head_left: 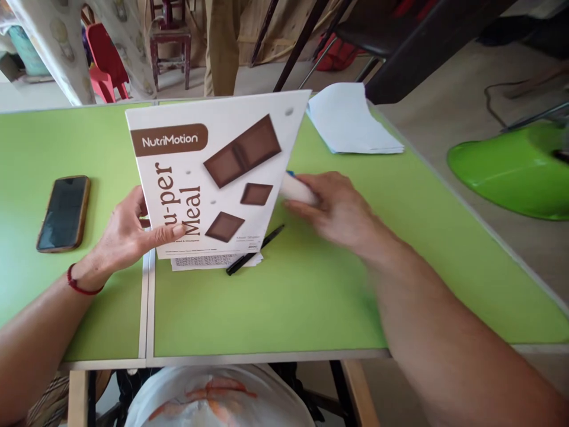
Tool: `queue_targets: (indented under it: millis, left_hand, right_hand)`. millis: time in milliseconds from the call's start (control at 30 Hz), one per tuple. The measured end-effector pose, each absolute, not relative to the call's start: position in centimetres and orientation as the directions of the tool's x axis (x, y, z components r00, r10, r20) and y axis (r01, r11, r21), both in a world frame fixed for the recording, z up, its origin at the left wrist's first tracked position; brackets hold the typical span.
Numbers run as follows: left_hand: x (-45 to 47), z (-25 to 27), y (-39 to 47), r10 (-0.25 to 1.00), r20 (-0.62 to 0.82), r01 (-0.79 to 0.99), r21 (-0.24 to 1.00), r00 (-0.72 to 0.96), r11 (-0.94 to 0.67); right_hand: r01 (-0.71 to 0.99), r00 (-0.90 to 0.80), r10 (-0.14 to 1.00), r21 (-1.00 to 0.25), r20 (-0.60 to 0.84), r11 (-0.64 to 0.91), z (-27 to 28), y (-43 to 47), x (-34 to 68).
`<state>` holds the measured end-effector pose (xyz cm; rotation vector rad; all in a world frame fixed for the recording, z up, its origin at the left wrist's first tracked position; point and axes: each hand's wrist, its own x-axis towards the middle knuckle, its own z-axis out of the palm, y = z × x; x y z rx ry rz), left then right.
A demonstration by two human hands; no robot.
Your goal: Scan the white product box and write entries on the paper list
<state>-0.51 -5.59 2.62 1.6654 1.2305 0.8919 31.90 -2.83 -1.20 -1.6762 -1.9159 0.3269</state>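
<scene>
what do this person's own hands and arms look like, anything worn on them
The left hand and right hand are ungloved, and both forearms are bare, with no sleeves in view. A thin red cord-like bracelet circles the left wrist; nothing shows on the right wrist.

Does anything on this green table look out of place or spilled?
No spill shows. The black pen lies slantwise across the end of the printed paper, partly off it, and the white sheets at the far right corner of the table sit skewed with an uneven edge.
</scene>
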Motion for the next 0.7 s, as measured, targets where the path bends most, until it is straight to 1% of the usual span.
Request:
queue_targets:
  millis: [67,100,133,167,200,267,333,400,467,567,700]
  left_hand:
    - [-0.5,2.6,-5.5,0.962,0.023,0.368,0.921,0.272,-0.126]
    - [-0.6,2.6,-5.5,0.959,0.008,0.373,0.92,0.283,-0.118]
    - [-0.6,2.6,-5.5,0.955,-0.005,0.377,0.919,0.298,-0.113]
    - [-0.6,2.7,-5.4,0.95,-0.009,0.382,0.917,0.312,-0.116]
    - [-0.6,2.7,-5.3,0.947,-0.007,0.392,0.911,0.321,-0.126]
    - [-0.6,2.7,-5.2,0.944,0.006,0.418,0.896,0.33,-0.152]
    - [-0.5,2.7,-5.2,0.941,0.013,0.427,0.889,0.338,-0.165]
    - [-0.4,2.8,-5.1,0.938,0.007,0.42,0.893,0.347,-0.162]
    - [-0.3,3.0,-5.1,0.931,-0.003,0.405,0.901,0.365,-0.156]
    - [-0.2,3.0,-5.0,0.922,-0.009,0.38,0.913,0.386,-0.151]
    - [-0.4,2.7,-4.8,0.92,-0.034,0.365,0.923,0.39,-0.12]
  right_hand:
    - [0.676,0.155,0.95,-0.731,0.271,0.099,0.0,-3.5,31.7]
    - [0.555,0.233,0.93,-0.825,0.283,0.112,0.8,-4.0,31.5]
    - [0.412,0.281,0.913,-0.896,0.295,0.163,1.6,-4.5,31.2]
    - [0.253,0.287,0.907,-0.938,0.308,0.238,2.5,-5.2,30.7]
    - [0.103,0.274,0.912,-0.952,0.306,0.288,3.3,-6.0,30.2]
    - [-0.11,0.214,0.953,-0.964,0.215,0.242,4.4,-7.9,28.9]
    - [-0.243,0.148,0.981,-0.957,0.126,0.159,4.7,-10.3,27.5]
    - [-0.326,0.079,0.994,-0.94,0.076,0.097,4.0,-12.7,26.0]
    - [-0.361,0.04,0.998,-0.931,0.038,0.05,2.6,-14.9,24.4]
    - [-0.412,-0.044,0.996,-0.907,-0.076,-0.087,0.4,-17.2,22.3]
    - [-0.41,-0.221,0.96,-0.877,-0.172,-0.251,-1.3,-18.0,20.6]
